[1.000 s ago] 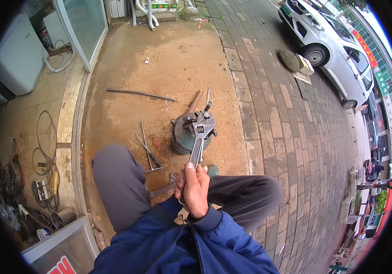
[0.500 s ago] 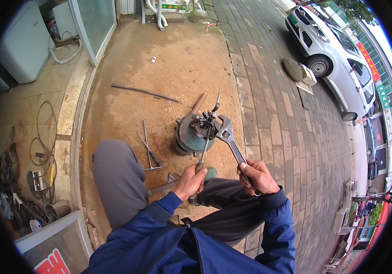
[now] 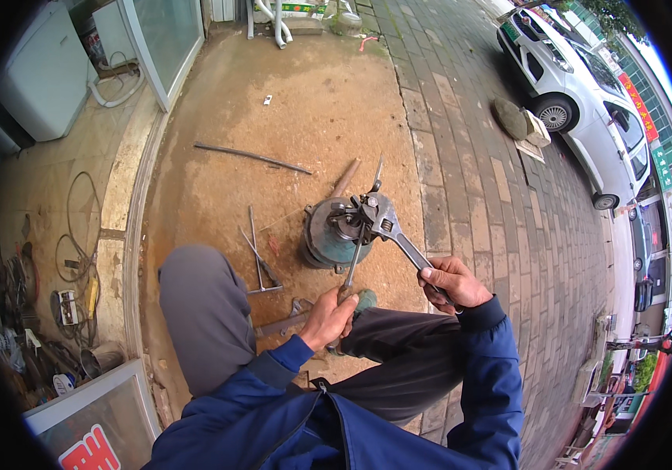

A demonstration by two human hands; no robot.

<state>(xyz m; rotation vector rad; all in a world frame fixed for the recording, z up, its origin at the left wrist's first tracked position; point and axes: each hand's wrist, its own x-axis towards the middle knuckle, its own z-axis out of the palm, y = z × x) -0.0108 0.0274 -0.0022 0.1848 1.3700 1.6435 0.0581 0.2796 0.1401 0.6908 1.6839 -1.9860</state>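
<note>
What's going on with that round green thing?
The person's right hand grips an adjustable wrench, its head at a bolt above the round green metal housing. The left hand holds a slim tool reaching up to the dark metal fitting there. A long dark rod lies on the ground beyond.

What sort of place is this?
Probably the front of a small repair shop on a street: a glass door stands at left, brick paving with a parked white car at right, and the right hand holds a wrench.
</note>
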